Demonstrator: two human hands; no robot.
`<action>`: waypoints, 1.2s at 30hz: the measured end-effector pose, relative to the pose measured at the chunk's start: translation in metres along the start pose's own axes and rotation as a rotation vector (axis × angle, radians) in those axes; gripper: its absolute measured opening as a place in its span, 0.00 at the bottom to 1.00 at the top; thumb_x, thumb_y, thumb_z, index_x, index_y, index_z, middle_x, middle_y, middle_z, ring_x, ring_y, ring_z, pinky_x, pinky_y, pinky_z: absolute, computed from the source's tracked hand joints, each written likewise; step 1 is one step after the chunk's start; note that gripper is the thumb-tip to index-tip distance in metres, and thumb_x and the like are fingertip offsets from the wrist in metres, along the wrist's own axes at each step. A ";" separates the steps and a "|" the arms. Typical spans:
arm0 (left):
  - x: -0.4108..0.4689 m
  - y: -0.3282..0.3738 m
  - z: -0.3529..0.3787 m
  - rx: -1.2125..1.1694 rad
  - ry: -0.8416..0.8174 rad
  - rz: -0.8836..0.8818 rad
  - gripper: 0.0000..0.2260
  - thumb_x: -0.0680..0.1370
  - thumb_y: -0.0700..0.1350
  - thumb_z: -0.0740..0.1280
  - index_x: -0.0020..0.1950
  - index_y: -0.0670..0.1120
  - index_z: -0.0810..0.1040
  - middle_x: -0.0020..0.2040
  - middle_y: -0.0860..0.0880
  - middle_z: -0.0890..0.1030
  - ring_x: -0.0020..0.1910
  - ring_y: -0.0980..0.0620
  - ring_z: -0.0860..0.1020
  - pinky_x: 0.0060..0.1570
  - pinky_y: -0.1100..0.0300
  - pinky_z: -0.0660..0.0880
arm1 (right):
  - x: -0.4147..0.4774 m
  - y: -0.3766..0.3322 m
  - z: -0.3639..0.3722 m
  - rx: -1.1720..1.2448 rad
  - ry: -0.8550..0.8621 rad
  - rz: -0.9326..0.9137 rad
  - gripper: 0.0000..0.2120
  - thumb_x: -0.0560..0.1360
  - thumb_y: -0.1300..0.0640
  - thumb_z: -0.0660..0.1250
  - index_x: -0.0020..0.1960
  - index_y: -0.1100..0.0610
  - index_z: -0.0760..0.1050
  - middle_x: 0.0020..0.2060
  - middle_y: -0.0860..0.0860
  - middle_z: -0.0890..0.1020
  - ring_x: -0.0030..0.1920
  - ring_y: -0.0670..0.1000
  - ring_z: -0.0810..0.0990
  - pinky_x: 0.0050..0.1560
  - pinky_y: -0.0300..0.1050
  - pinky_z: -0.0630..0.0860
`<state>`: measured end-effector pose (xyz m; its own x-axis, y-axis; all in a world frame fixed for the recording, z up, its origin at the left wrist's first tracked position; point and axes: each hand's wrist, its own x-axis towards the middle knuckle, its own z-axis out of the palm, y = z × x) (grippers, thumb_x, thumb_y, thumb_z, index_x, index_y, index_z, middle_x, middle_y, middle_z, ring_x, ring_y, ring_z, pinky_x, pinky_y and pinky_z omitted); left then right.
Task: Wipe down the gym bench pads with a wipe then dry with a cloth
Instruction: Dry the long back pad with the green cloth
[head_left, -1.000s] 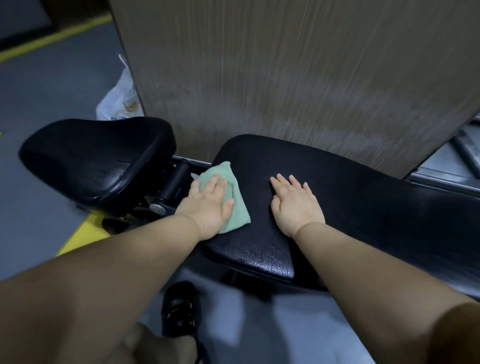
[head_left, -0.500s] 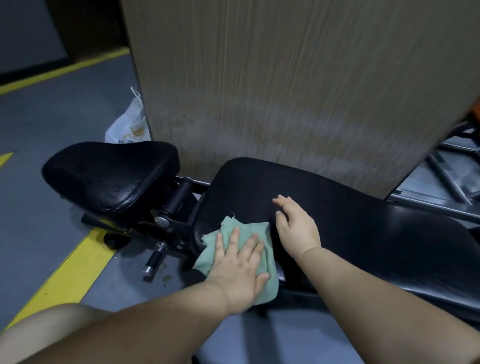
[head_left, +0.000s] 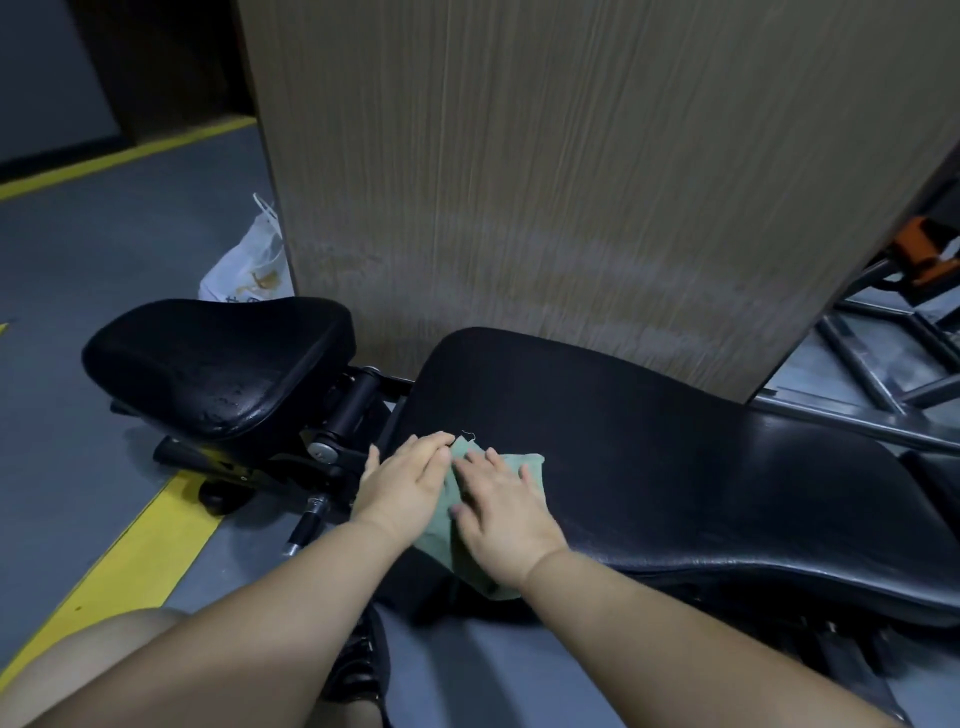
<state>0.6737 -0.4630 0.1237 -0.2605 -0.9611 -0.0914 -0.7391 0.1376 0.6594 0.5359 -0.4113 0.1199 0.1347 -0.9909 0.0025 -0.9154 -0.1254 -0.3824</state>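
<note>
We're on the long black back pad (head_left: 675, 467), smooth glossy vinyl, its far stretch likely left to dry | rounded seat pad (head_left: 218, 364) looks speckled, maybe damp, probably pending | soft green cloth (head_left: 532, 467) lies rumpled on the back pad's near end | left hand (head_left: 405, 483) and right hand (head_left: 498, 514) press it flat, fingers straight

Looks like a gym floor. There's a black padded bench (head_left: 649, 467) with a separate seat pad (head_left: 218, 364), grey rubbery flooring (head_left: 93, 270) with yellow lines (head_left: 135, 561), plus steel frame tubing (head_left: 872, 374) from other equipment behind a wood-grain panel (head_left: 571, 182).
</note>
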 end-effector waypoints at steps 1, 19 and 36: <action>0.000 -0.002 -0.001 0.024 -0.055 -0.004 0.19 0.84 0.52 0.47 0.75 0.58 0.64 0.76 0.56 0.65 0.76 0.60 0.55 0.75 0.53 0.37 | 0.000 -0.001 0.005 -0.152 -0.055 0.006 0.28 0.80 0.44 0.45 0.78 0.52 0.50 0.78 0.48 0.52 0.77 0.50 0.44 0.75 0.56 0.39; 0.015 0.034 0.039 0.447 -0.267 0.378 0.26 0.81 0.63 0.48 0.78 0.56 0.58 0.79 0.58 0.53 0.78 0.55 0.44 0.76 0.50 0.36 | -0.032 0.054 0.010 -0.495 -0.047 -0.159 0.47 0.61 0.36 0.74 0.74 0.56 0.64 0.72 0.54 0.68 0.73 0.60 0.63 0.71 0.60 0.62; 0.017 0.028 0.057 0.660 -0.169 0.427 0.41 0.67 0.69 0.29 0.79 0.58 0.44 0.79 0.59 0.44 0.78 0.53 0.41 0.76 0.47 0.40 | -0.127 0.209 -0.053 -0.469 0.054 0.185 0.56 0.49 0.40 0.82 0.71 0.53 0.62 0.67 0.53 0.74 0.68 0.58 0.67 0.67 0.58 0.65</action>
<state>0.6136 -0.4620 0.0979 -0.6553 -0.7514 -0.0778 -0.7552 0.6492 0.0909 0.3072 -0.3146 0.0886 -0.0538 -0.9982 0.0263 -0.9956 0.0557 0.0757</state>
